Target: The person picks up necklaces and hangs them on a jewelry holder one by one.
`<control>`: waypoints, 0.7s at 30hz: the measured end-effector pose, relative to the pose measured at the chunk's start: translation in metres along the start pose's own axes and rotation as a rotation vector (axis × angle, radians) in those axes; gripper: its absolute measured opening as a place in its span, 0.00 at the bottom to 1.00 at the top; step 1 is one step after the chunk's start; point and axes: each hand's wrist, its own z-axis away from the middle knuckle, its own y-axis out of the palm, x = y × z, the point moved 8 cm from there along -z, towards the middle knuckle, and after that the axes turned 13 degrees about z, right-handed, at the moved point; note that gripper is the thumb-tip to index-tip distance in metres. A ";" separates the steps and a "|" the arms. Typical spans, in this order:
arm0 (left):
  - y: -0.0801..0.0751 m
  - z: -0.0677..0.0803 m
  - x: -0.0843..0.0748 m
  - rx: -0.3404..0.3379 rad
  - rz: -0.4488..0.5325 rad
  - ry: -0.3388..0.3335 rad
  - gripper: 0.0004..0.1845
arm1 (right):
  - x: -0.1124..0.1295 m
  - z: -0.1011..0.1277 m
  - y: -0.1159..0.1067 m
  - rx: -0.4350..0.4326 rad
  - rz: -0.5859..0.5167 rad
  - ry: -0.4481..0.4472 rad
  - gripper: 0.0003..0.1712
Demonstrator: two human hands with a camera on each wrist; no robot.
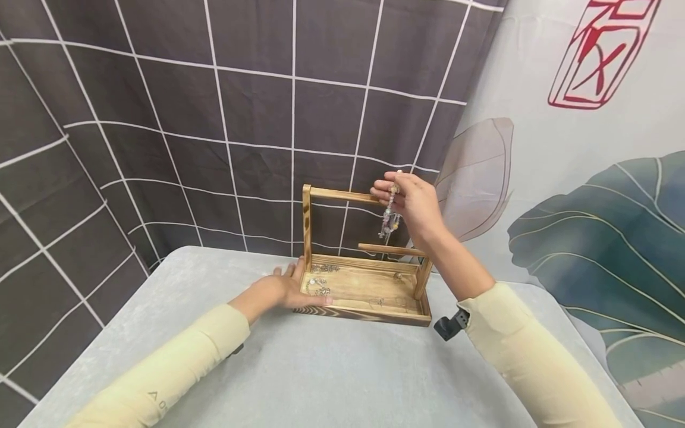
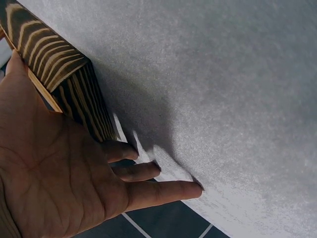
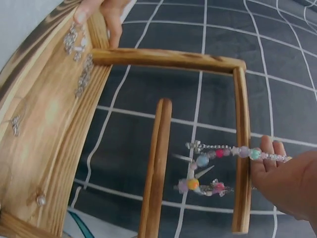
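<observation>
A wooden jewellery stand (image 1: 306,226) with a tray base (image 1: 374,315) stands at the back of the grey table (image 1: 321,368). My right hand (image 1: 393,189) pinches a beaded bracelet (image 1: 389,219) at the top bar (image 1: 342,195), and the beads dangle towards the lower bar (image 1: 390,249). The right wrist view shows that bracelet (image 3: 218,168) held by my right hand (image 3: 277,168) across the top bar (image 3: 242,148). My left hand (image 1: 289,286) lies with straight fingers against the tray's left end. In the left wrist view, the left hand (image 2: 148,173) touches the tray corner (image 2: 59,64).
Several small metal jewellery pieces (image 1: 318,285) lie in the tray's left part, and the same jewellery pieces (image 3: 81,59) appear in the right wrist view. A dark checked curtain (image 1: 187,119) hangs behind the table, with a leaf-print cloth (image 1: 588,208) at right.
</observation>
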 end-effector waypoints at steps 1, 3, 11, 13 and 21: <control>0.000 0.000 0.000 0.002 0.000 0.000 0.77 | 0.000 0.000 0.003 0.006 -0.004 0.006 0.28; 0.000 0.001 0.000 0.006 0.002 0.002 0.78 | -0.001 -0.001 0.010 0.017 -0.014 0.017 0.28; -0.001 0.001 0.003 0.012 -0.002 -0.007 0.77 | 0.000 -0.003 0.042 0.060 -0.049 0.047 0.17; -0.001 0.001 0.002 0.010 -0.003 -0.004 0.76 | 0.000 -0.002 0.048 0.059 -0.047 0.047 0.15; 0.001 -0.001 0.003 0.005 -0.008 -0.012 0.76 | -0.003 -0.001 0.070 0.085 -0.007 0.036 0.22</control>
